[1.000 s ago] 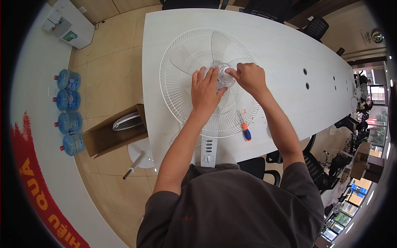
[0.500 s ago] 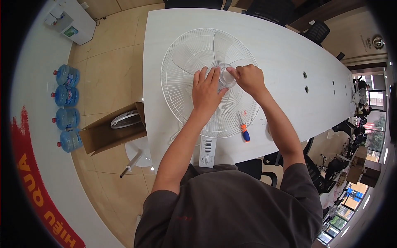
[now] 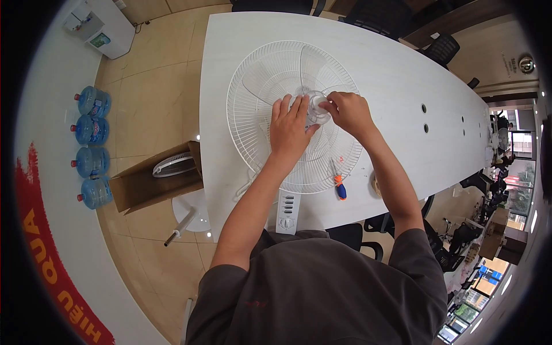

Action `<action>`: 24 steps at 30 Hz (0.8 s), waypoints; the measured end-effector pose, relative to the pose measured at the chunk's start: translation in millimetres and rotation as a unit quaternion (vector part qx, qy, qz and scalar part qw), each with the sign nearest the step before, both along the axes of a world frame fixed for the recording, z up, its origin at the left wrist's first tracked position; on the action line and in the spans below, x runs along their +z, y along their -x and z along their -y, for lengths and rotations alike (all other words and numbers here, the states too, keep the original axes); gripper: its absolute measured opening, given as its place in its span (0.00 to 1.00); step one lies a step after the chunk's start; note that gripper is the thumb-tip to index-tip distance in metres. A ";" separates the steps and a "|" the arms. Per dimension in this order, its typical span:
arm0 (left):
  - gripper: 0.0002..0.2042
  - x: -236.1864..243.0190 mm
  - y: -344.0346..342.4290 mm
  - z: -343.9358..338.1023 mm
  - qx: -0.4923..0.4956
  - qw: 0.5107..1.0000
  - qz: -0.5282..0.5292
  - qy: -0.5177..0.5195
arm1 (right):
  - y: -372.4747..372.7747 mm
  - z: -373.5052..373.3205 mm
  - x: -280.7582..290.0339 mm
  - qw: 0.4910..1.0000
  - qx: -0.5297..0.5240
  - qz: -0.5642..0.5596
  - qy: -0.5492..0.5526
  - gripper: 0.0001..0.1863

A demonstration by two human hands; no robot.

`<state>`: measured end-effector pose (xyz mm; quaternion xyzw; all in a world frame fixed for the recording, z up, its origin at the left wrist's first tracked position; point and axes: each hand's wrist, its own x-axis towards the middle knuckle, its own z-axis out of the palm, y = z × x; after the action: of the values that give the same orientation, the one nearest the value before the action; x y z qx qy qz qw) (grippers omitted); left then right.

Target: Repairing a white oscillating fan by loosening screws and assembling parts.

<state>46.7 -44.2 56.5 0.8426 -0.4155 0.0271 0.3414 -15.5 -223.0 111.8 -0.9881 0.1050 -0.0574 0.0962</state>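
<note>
A white wire fan grille (image 3: 244, 138) lies on the table with a clear plastic fan blade (image 3: 260, 77) over it. My left hand (image 3: 289, 127) rests on the blade beside its hub, fingers stretched out and the thumb lying along the hub's near side. My right hand (image 3: 352, 114) is closed, thumb and fingers pinching a clear round knob (image 3: 318, 105) at the hub's centre. A white fan control panel (image 3: 287, 213) with buttons and a dial juts out from under the grille toward me. An orange and blue screwdriver (image 3: 340, 188) lies at the grille's near right.
The white table (image 3: 397, 75) stretches away to the right. A roll of tape (image 3: 376, 187) is partly behind my right forearm. On the floor at left are an open cardboard box (image 3: 135, 192) holding a grille, a fan stand (image 3: 187, 221) and several blue water bottles (image 3: 92, 131).
My right hand's fingers have shifted on the knob, the wrist turning slightly. My left hand stays on the blade. The whole view has moved a little, and more of the tape roll shows.
</note>
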 end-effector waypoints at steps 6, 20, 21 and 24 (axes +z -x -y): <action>0.37 0.9 -0.5 -2.6 -0.002 0.999 -0.001 0.035 | -8.6 -1.7 8.0 0.996 -0.045 -0.076 -0.013 0.25; 0.37 -4.9 -0.6 -3.6 0.006 0.999 -0.002 0.038 | 0.1 -2.0 7.7 0.978 0.013 0.020 -0.207 0.22; 0.37 -6.0 -0.8 -3.9 0.008 0.999 -0.002 0.031 | 1.7 -1.1 8.6 0.969 0.039 0.055 -0.236 0.21; 0.37 -4.4 -0.2 -2.1 0.005 0.999 -0.003 0.035 | 5.2 11.5 -1.2 0.961 0.089 0.035 -0.260 0.19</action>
<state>46.9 -42.1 52.1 0.8322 -0.4093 0.0408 0.3718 -20.6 -234.5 110.6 -0.9317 0.0247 -0.0537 0.3584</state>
